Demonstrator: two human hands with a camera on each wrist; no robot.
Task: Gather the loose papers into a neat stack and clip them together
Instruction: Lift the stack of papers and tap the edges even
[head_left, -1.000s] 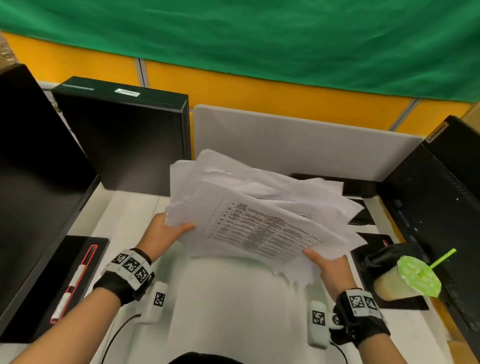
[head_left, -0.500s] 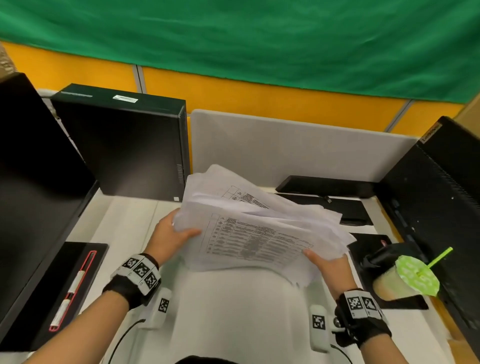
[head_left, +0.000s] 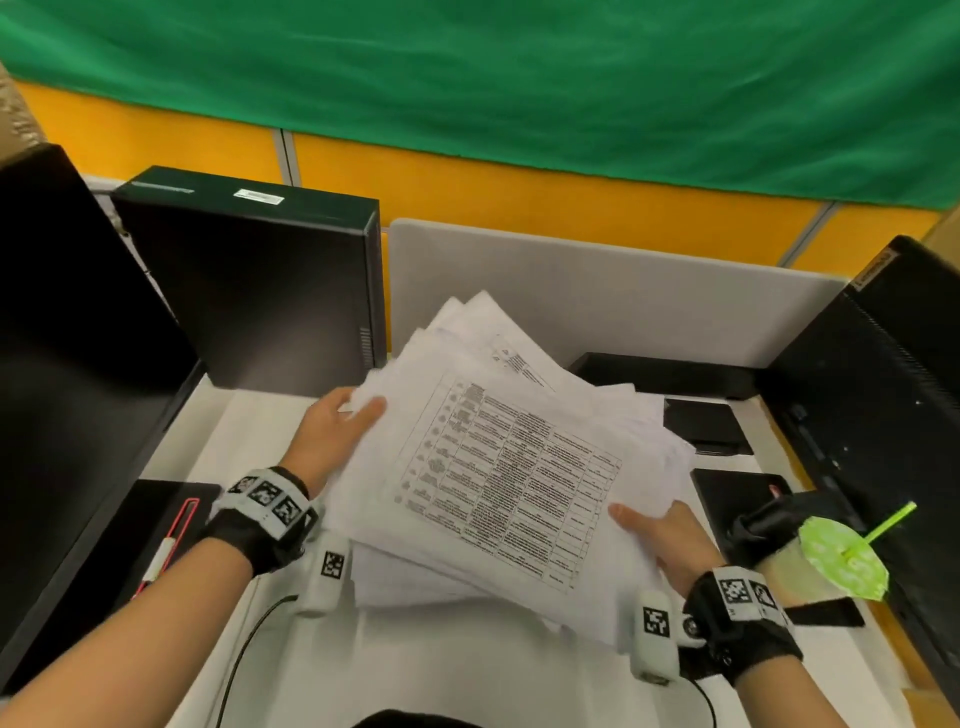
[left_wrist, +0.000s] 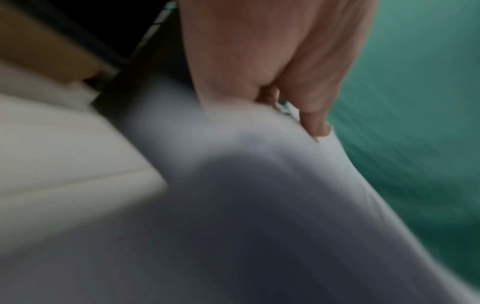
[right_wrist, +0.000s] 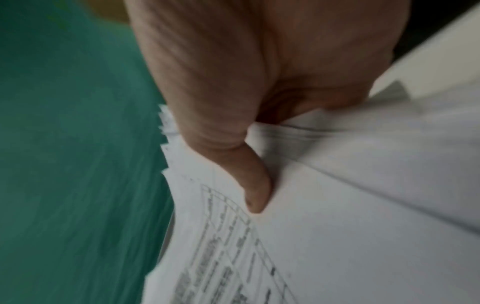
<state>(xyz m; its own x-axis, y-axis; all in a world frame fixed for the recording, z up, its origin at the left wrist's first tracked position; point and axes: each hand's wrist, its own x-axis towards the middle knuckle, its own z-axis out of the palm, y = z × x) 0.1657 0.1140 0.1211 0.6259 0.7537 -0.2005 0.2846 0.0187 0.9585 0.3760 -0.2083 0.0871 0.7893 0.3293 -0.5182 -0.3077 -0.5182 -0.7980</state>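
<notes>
An uneven pile of white papers (head_left: 509, 462), the top sheet printed with a table, is held above the white desk (head_left: 244, 447). My left hand (head_left: 332, 426) grips its left edge, thumb on top. My right hand (head_left: 660, 535) grips the near right corner, thumb pressed on the top sheet. In the right wrist view the thumb of my right hand (right_wrist: 249, 185) lies on the papers (right_wrist: 337, 236) with the fanned edges showing. The left wrist view is blurred: my left hand (left_wrist: 285, 82) holds the papers (left_wrist: 259, 195) from the side. No clip is in view.
A black monitor (head_left: 67, 364) stands at left and a black computer case (head_left: 260, 291) behind it. A grey divider (head_left: 597, 291) closes the back. At right are a second black monitor (head_left: 883, 389), black pads (head_left: 706, 426) and a drink cup with green lid and straw (head_left: 841, 561).
The pile has turned clockwise and dropped lower toward the desk. My left hand moved forward along the left edge; my right hand came nearer to me.
</notes>
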